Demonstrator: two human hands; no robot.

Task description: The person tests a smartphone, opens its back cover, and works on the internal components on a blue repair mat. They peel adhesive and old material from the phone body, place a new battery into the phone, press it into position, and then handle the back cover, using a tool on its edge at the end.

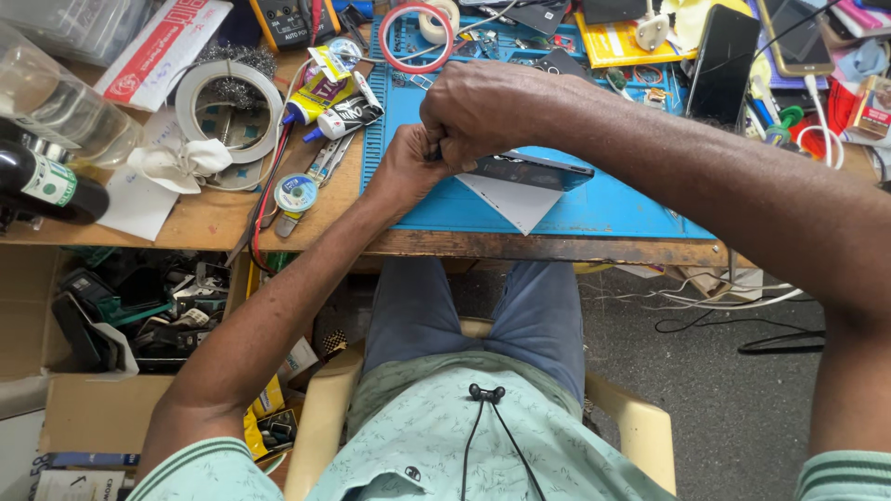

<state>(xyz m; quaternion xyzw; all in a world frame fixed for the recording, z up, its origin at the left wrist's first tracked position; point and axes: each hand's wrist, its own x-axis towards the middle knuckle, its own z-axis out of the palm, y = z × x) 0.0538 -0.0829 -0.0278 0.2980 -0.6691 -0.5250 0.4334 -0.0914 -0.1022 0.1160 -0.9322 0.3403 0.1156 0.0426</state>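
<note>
A dark phone (543,171) lies flat on the blue work mat (613,209) near the desk's front edge, over a white sheet of paper (515,199). My left hand (404,172) grips the phone's left end from below. My right hand (487,107) is clenched right above it, fingers pressed at the same end of the phone, the two hands touching. Whatever sits between the fingers is hidden. Both forearms reach in from the bottom corners.
Glue tubes (334,102), tweezers (320,162), a solder wick reel (297,193) and tape rolls (227,111) lie left of the mat. A red-rimmed tape ring (415,37) sits at the mat's back. Bottles (46,139) stand far left; other phones (724,60) are at right. An open box of parts (139,311) is under the desk.
</note>
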